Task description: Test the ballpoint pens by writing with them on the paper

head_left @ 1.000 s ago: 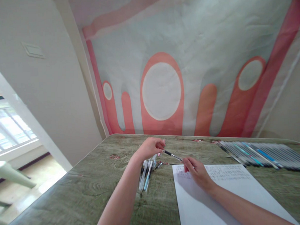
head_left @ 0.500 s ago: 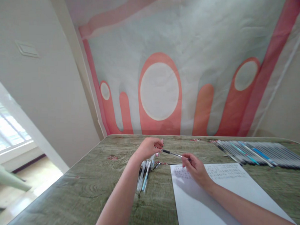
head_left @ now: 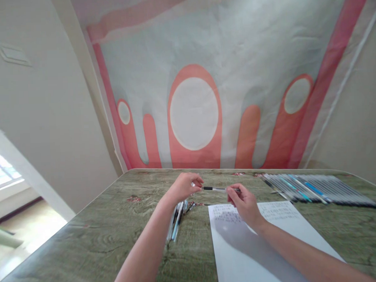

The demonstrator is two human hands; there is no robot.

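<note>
The sheet of paper (head_left: 238, 264) lies nearest; a dipping pen could mark it. Beyond the near edge of the loose pens (head_left: 177, 220), a lowered left forearm could scatter them. The right hand (head_left: 246, 202) pinches the right end of the pen (head_left: 214, 189), held level above the table (head_left: 102, 251); slack fingers could drop it. The left hand (head_left: 184, 188) curls at the opposite end, grip indeterminate.

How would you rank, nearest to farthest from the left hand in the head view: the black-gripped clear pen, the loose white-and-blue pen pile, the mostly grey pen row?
1. Black-gripped clear pen: right of the left hand.
2. Loose pen pile: below it.
3. Mostly grey pen row: far right.
</note>
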